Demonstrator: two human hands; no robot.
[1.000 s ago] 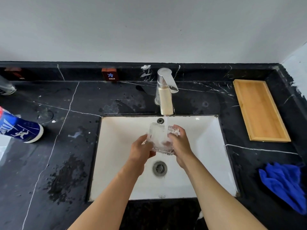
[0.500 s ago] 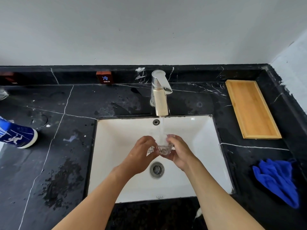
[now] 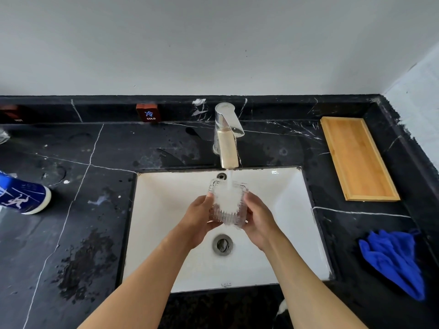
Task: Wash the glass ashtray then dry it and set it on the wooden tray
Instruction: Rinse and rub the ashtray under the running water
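A square ribbed glass ashtray [image 3: 227, 205] is held over the white sink [image 3: 292, 210], tilted with its hollow facing me. Water runs from the chrome faucet [image 3: 226, 136] straight into it. My left hand [image 3: 199, 218] grips its left side and my right hand [image 3: 257, 218] grips its right side. The wooden tray [image 3: 356, 157] lies bare on the black counter at the back right. A crumpled blue cloth [image 3: 396, 260] sits on the counter right of the sink.
A blue and white container [image 3: 22, 197] lies on its side at the left edge. A small red "COLD" sign [image 3: 148, 113] leans on the backsplash. Wet patches mark the black marble counter [image 3: 83, 260]. The drain [image 3: 222, 244] is below my hands.
The ashtray has been turned: it was tipped low and mostly hidden between my hands half a second ago, and now it is raised upright under the stream again.
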